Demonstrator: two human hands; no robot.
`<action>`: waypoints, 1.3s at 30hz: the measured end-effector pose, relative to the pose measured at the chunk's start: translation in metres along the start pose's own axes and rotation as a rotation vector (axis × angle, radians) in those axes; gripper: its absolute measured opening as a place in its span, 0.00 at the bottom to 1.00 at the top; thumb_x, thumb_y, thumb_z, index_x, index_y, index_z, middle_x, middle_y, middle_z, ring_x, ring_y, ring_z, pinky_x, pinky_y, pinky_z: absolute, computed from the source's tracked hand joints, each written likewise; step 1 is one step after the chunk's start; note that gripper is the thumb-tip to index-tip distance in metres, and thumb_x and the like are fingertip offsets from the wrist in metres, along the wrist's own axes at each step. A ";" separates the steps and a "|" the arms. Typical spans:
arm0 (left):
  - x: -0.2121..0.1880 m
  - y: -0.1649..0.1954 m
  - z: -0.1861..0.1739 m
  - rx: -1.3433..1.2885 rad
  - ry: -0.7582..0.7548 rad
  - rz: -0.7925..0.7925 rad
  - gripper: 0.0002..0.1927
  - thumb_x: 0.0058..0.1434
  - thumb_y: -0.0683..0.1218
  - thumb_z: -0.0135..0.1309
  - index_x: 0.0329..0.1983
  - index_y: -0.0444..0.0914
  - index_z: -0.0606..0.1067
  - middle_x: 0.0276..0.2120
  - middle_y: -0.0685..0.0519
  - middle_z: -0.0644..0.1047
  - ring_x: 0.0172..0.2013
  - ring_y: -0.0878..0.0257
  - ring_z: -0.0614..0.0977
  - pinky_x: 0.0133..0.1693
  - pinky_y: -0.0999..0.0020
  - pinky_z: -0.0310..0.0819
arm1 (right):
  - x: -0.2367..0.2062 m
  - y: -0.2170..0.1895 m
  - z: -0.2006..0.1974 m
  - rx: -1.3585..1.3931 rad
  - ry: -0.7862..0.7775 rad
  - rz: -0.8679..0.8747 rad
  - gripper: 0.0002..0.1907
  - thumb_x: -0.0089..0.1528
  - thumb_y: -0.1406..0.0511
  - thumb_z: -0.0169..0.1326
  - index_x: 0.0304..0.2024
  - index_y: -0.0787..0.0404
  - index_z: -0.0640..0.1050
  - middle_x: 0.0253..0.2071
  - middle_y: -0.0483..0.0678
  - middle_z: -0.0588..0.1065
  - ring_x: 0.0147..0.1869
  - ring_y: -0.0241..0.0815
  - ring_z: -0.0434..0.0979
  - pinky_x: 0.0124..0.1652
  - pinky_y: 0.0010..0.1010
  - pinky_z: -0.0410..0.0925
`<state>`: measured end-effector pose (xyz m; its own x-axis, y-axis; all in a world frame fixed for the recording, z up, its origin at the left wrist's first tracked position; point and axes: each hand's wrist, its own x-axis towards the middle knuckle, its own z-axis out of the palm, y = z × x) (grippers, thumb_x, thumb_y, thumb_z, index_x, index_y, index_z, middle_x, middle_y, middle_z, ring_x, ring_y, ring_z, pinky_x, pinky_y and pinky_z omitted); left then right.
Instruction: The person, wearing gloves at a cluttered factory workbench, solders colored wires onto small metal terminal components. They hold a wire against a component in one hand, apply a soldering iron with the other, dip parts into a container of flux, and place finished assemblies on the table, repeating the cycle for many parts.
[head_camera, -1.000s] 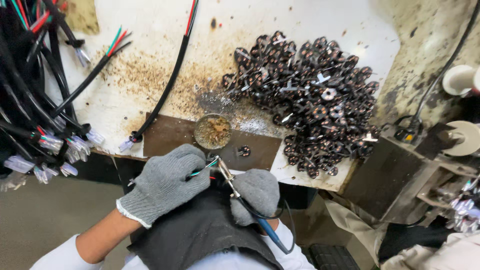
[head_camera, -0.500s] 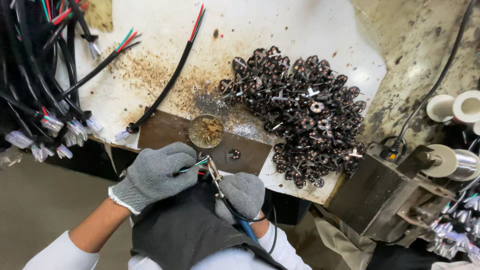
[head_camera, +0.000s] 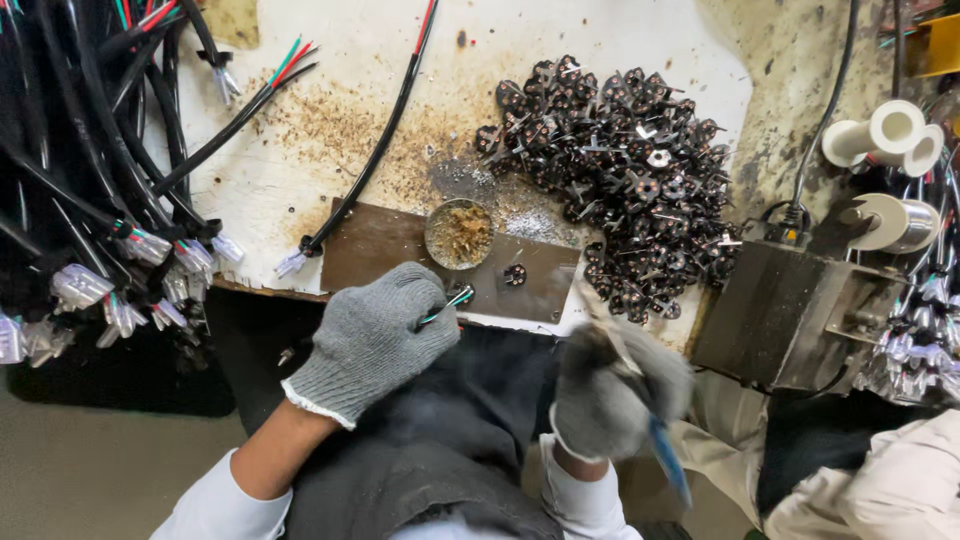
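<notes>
Here, the left hand (head_camera: 375, 335) is pinching a wire end (head_camera: 447, 303) pointing right — toward the blurred right hand (head_camera: 615, 395), which is gripping a soldering iron (head_camera: 655, 440).

Coarse grey knit-cloth gloves (head_camera: 375, 335), dull stained brown plate (head_camera: 380, 245), possibly metal, shiny black plastic-sheathed cables (head_camera: 90, 150)

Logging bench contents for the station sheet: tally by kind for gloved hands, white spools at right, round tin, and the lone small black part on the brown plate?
Gloved hands: 2 (left hand, right hand, blurred)
White spools: 3 in view
Round tin: 1
Lone black part on the brown plate: 1
Total: 7
</notes>
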<state>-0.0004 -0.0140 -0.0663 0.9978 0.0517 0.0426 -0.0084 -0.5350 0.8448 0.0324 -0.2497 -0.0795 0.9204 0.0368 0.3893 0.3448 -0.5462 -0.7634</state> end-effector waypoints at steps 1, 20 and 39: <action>0.000 -0.001 0.000 -0.013 0.003 0.001 0.09 0.56 0.48 0.62 0.30 0.39 0.75 0.35 0.50 0.77 0.32 0.51 0.82 0.31 0.57 0.75 | -0.003 0.002 0.000 0.118 0.064 0.014 0.08 0.69 0.64 0.58 0.45 0.63 0.77 0.37 0.49 0.78 0.34 0.38 0.78 0.37 0.27 0.71; 0.005 -0.004 0.004 -0.012 0.002 -0.042 0.08 0.55 0.47 0.63 0.29 0.40 0.75 0.34 0.52 0.78 0.28 0.54 0.81 0.28 0.61 0.74 | 0.001 -0.005 0.050 0.085 -0.029 0.006 0.17 0.70 0.59 0.48 0.52 0.66 0.75 0.37 0.47 0.79 0.34 0.40 0.78 0.38 0.31 0.72; -0.020 0.006 0.003 -0.147 -0.073 -0.021 0.15 0.58 0.47 0.65 0.47 0.38 0.79 0.45 0.45 0.75 0.36 0.52 0.83 0.35 0.62 0.78 | -0.010 -0.012 0.014 0.124 -0.417 -0.258 0.08 0.67 0.69 0.57 0.48 0.60 0.72 0.40 0.54 0.78 0.36 0.42 0.79 0.37 0.33 0.74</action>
<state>-0.0200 -0.0203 -0.0637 0.9999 -0.0023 -0.0105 0.0087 -0.4054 0.9141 0.0217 -0.2318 -0.0812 0.7887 0.5025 0.3541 0.5671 -0.3725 -0.7346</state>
